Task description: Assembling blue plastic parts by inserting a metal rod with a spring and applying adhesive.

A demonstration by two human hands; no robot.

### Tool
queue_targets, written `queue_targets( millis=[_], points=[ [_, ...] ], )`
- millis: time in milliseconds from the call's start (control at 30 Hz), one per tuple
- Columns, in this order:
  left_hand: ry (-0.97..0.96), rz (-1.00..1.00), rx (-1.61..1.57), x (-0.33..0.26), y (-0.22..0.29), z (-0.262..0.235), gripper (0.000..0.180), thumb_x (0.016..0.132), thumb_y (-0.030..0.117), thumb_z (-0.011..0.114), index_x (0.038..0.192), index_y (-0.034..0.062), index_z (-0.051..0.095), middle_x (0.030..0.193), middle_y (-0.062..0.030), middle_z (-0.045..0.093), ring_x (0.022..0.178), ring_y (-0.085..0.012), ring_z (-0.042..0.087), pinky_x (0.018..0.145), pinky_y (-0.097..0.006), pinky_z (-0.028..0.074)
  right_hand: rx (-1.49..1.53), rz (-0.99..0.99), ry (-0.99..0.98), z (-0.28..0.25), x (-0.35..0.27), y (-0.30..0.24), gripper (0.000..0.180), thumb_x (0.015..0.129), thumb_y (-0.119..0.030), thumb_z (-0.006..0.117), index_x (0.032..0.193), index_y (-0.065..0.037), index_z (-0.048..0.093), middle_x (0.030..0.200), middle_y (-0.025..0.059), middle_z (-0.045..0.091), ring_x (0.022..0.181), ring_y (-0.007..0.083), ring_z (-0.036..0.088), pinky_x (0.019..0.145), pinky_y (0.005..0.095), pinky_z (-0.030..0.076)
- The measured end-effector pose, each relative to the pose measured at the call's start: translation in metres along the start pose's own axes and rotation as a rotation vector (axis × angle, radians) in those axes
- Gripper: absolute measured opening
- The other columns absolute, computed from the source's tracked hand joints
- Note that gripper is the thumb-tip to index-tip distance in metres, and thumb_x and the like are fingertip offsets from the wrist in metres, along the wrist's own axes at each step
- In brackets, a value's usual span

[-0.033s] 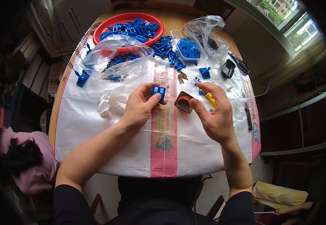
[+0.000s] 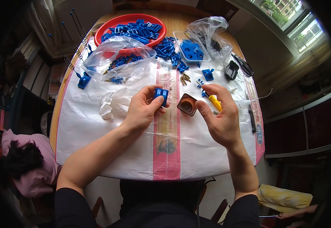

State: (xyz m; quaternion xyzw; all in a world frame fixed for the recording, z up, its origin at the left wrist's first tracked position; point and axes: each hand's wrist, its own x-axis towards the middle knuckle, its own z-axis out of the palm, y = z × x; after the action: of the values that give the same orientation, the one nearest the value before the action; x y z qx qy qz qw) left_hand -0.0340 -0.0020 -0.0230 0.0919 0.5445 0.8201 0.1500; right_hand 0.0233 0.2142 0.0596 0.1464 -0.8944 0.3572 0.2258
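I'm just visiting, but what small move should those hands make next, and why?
Perhaps the right hand should pinch one of the small blue pieces by its fingertips. It looks empty, thumb and fingers parted, and those pieces lie close by, while the left hand already holds a blue part.

Free lane: surface [image 2: 173, 22] near edge, mid, btwn forearms [image 2: 102, 152].
Far edge blocked: red basin [image 2: 164, 28], clear bag [image 2: 93, 57], plastic tub [image 2: 202, 59]; R edge, black-handled tool [image 2: 253, 121]; ctr, brown box [image 2: 187, 104].
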Motion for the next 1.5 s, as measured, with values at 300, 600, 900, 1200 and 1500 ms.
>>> queue_targets(
  millis=[300, 600, 900, 1200, 1500],
  points=[
    [-0.03, 0.124, -0.121, -0.005, 0.009, 0.008, 0.034, 0.098, 0.008, 0.053, 0.128, -0.001, 0.042, 0.102, -0.0142, 0.063, 0.082, -0.0192, 0.067, 0.062, -0.027, 0.056, -0.254, -0.077, -0.097, -0.006, 0.057, 0.031, 0.02, 0.084, -0.01, 0.068, 0.101, -0.001, 0.065, 0.101, 0.0162, 0.065, 0.098, 0.0334, 0.061, 0.082, 0.0399, 0.048],
    [-0.108, -0.111, -0.072, -0.006, 0.009, 0.0, 0.042, 0.097, 0.014, 0.053, 0.133, 0.0006, 0.037, 0.087, -0.0141, 0.066, 0.06, -0.0147, 0.062, 0.049, -0.022, 0.048, -0.571, -0.301, -0.093, 0.066, 0.125, 0.083, 0.014, 0.082, -0.009, 0.062, 0.092, -0.008, 0.071, 0.1, 0.0077, 0.066, 0.103, 0.026, 0.059, 0.085, 0.0369, 0.048],
    [-0.101, -0.092, 0.141, -0.009, 0.013, 0.009, 0.039, 0.097, 0.015, 0.054, 0.131, -0.0002, 0.041, 0.081, -0.0085, 0.064, 0.056, -0.0083, 0.056, 0.047, -0.02, 0.042, -0.723, -0.301, -0.36, 0.068, 0.154, 0.09, 0.018, 0.078, -0.014, 0.065, 0.093, -0.01, 0.075, 0.125, 0.0031, 0.059, 0.126, 0.0238, 0.043, 0.1, 0.0379, 0.038],
    [-0.053, -0.024, 0.046, -0.004, 0.001, 0.005, 0.043, 0.096, -0.002, 0.047, 0.137, -0.0001, 0.032, 0.106, -0.0159, 0.06, 0.082, -0.0151, 0.064, 0.075, -0.027, 0.054, -0.933, -0.28, -0.315, 0.093, 0.151, 0.089, 0.023, 0.08, -0.013, 0.06, 0.095, -0.006, 0.075, 0.133, 0.0055, 0.054, 0.133, 0.0255, 0.037, 0.105, 0.0384, 0.032],
    [-0.036, -0.115, 0.065, 0.004, 0.0, 0.005, 0.041, 0.095, -0.004, 0.049, 0.133, -0.0006, 0.033, 0.108, -0.0177, 0.06, 0.09, -0.019, 0.066, 0.082, -0.03, 0.057, -0.63, -0.434, 0.022, 0.084, 0.142, 0.083, 0.019, 0.074, -0.011, 0.063, 0.087, 0.003, 0.069, 0.119, 0.0152, 0.06, 0.121, 0.0327, 0.048, 0.096, 0.0411, 0.041]
  ],
)
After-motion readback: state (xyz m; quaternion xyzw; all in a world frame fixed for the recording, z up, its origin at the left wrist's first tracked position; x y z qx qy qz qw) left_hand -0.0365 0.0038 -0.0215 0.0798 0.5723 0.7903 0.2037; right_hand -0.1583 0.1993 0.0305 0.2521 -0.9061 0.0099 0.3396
